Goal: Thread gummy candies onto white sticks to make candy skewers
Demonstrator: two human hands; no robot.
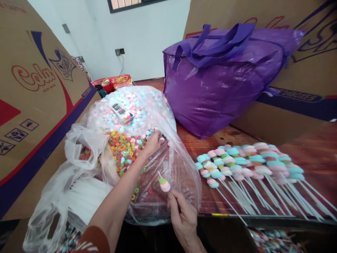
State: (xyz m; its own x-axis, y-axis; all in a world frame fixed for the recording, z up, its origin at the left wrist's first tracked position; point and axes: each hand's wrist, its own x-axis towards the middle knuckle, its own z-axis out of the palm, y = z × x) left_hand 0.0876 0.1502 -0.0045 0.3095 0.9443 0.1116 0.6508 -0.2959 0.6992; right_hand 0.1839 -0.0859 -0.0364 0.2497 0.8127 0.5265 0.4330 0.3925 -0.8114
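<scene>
My left hand (pixel 154 142) reaches into a large clear plastic bag (pixel 181 165) and its fingers close among pink and blue marshmallow sweets (pixel 126 103) and colourful ring sweets (pixel 123 149). What it grips is hidden. My right hand (pixel 183 218) pinches a thin white stick (pixel 159 174) near the bag's front. A pink marshmallow and a green ring (pixel 164 184) are threaded on that stick. Several finished skewers (pixel 247 163) of pink, blue and green sweets lie in a row on the wooden table (pixel 316 154) to the right.
A bulging purple bag (pixel 223 80) stands behind the skewers. Big cardboard boxes flank the scene at left (pixel 34 98) and right (pixel 310 52). A second clear bag of white sticks (pixel 79 196) sits at lower left. Red packets (pixel 116 81) lie at the back.
</scene>
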